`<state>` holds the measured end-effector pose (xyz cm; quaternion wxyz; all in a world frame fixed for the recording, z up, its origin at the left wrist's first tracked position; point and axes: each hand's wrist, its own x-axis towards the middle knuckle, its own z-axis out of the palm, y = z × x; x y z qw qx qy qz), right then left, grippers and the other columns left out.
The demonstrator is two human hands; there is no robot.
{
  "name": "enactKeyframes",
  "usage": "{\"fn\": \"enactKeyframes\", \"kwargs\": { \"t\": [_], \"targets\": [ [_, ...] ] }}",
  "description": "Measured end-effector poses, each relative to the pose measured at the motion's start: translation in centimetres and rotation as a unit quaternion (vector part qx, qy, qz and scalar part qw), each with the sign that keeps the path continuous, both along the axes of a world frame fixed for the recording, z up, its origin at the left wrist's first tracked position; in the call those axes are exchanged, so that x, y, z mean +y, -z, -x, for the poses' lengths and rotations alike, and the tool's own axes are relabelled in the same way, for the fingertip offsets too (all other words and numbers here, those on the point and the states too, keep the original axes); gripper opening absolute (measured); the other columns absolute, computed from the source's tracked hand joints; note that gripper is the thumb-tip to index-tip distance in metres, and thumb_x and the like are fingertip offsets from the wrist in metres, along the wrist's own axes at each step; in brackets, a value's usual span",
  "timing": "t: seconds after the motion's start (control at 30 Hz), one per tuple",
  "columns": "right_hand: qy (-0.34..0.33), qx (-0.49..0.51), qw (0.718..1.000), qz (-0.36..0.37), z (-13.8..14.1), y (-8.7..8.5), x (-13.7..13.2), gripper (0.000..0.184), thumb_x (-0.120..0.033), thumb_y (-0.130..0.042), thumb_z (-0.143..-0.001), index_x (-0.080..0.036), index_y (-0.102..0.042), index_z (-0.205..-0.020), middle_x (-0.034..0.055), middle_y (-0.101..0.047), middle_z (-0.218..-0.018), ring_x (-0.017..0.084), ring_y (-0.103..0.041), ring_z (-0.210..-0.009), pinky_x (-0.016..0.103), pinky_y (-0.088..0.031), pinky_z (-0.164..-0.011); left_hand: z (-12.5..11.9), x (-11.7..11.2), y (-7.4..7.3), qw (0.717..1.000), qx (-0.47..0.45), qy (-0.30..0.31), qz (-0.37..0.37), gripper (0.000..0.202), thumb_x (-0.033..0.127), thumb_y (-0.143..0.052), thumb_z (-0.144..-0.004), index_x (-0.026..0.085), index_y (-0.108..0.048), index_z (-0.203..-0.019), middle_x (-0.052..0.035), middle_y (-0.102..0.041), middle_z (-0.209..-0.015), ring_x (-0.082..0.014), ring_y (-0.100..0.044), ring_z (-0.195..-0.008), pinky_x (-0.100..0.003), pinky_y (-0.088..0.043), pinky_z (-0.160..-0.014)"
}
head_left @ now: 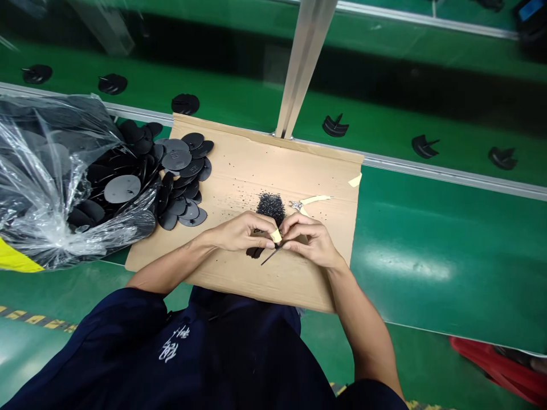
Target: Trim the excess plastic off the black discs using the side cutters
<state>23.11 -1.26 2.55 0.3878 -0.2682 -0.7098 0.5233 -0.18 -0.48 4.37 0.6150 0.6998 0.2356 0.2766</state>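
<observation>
The left hand (241,232) and right hand (310,242) pinch a thin-spiked black plastic piece (255,252) in curled fingers, over the cardboard sheet (222,273), just below a heap of gritty black trimmings (270,208)

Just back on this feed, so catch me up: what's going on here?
A person's left hand and right hand pinch a small black plastic piece with a thin spike, over a cardboard sheet. Beside them lie a heap of black scraps and what look like small cutters. Black discs are piled to the left, next to a clear plastic bag holding more. Similar black parts sit on the green surface beyond.
</observation>
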Motion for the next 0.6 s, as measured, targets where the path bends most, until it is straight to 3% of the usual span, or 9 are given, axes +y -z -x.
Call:
{"fn": "enactKeyframes", "kwargs": {
  "t": [0.1, 0.23, 0.3, 0.37, 0.43, 0.53, 0.6],
  "targets": [
    [0.060, 0.009, 0.998, -0.032, 0.3, 0.2, -0.4, 0.020, -0.041, -0.077, -0.090, -0.022, -0.075, -0.082, 0.0036, -0.068, -0.087, 0.017, -0.067, -0.081, 0.037, -0.058, -0.076, -0.2, -0.1, 0.5, 0.999, -0.022, -0.047, -0.003, 0.034, 0.048, -0.070, -0.093, 0.016, -0.079, -0.089, -0.0083, -0.073, -0.087, -0.0142, -0.068, -0.078, -0.025, -0.054, -0.073],
    [0.211, -0.024, 0.972, -0.097, 0.9, 0.1, -1.0, 0.014, -0.036, -0.075, -0.091, -0.024, -0.074, -0.082, 0.0047, -0.069, -0.090, 0.020, -0.067, -0.084, 0.039, -0.058, -0.074, -0.8, -0.3, 1.4, 0.989, -0.070, -0.127, -0.013, 0.046, 0.058, -0.061, -0.095, 0.018, -0.078, -0.110, -0.0122, -0.075, -0.105, -0.0189, -0.072, -0.096, -0.029, -0.057, -0.082],
    [0.221, -0.051, 0.967, -0.120, 0.7, 0.0, -0.9, 0.013, -0.035, -0.073, -0.093, -0.025, -0.075, -0.084, 0.0052, -0.069, -0.092, 0.021, -0.067, -0.085, 0.040, -0.059, -0.075, -1.2, -0.5, 1.9, 0.986, -0.063, -0.151, -0.036, 0.044, 0.054, -0.070, -0.091, 0.019, -0.076, -0.116, -0.0114, -0.076, -0.108, -0.0188, -0.073, -0.096, -0.029, -0.058, -0.080],
    [0.182, -0.092, 0.970, -0.132, -0.1, 0.0, -0.4, 0.012, -0.037, -0.073, -0.092, -0.026, -0.076, -0.091, 0.0064, -0.071, -0.098, 0.023, -0.069, -0.092, 0.044, -0.060, -0.082, -1.5, -0.8, 2.4, 0.978, -0.033, -0.192, -0.080, 0.034, 0.043, -0.076, -0.089, 0.018, -0.077, -0.112, -0.0092, -0.077, -0.102, -0.0175, -0.073, -0.091, -0.028, -0.058, -0.079],
    [0.151, -0.155, 0.965, -0.146, -1.4, 0.3, 0.6, 0.027, -0.046, -0.078, -0.087, -0.028, -0.076, -0.107, 0.0091, -0.070, -0.115, 0.028, -0.066, -0.111, 0.052, -0.057, -0.097, -1.5, -0.8, 2.8, 0.965, -0.005, -0.230, -0.127, 0.024, 0.035, -0.073, -0.092, 0.018, -0.078, -0.107, -0.0087, -0.079, -0.098, -0.0168, -0.074, -0.089, -0.028, -0.058, -0.080],
    [0.184, -0.266, 0.931, -0.171, -3.9, 1.2, 2.1, 0.072, -0.057, -0.086, -0.074, -0.029, -0.063, -0.137, 0.0143, -0.057, -0.142, 0.041, -0.046, -0.141, 0.068, -0.041, -0.114, -1.2, -0.7, 3.0, 0.952, 0.016, -0.259, -0.162, 0.022, 0.033, -0.074, -0.092, 0.017, -0.079, -0.106, -0.0094, -0.080, -0.099, -0.0169, -0.075, -0.088, -0.029, -0.059, -0.079],
    [0.183, -0.321, 0.914, -0.167, -5.1, 2.0, 2.8, 0.074, -0.053, -0.086, -0.075, -0.028, -0.061, -0.140, 0.0151, -0.058, -0.139, 0.043, -0.044, -0.142, 0.070, -0.040, -0.114, -1.0, -0.5, 3.0, 0.949, 0.018, -0.274, -0.158, 0.023, 0.033, -0.075, -0.091, 0.017, -0.079, -0.105, -0.0091, -0.080, -0.099, -0.0170, -0.076, -0.086, -0.028, -0.060, -0.078]
  ]
}}
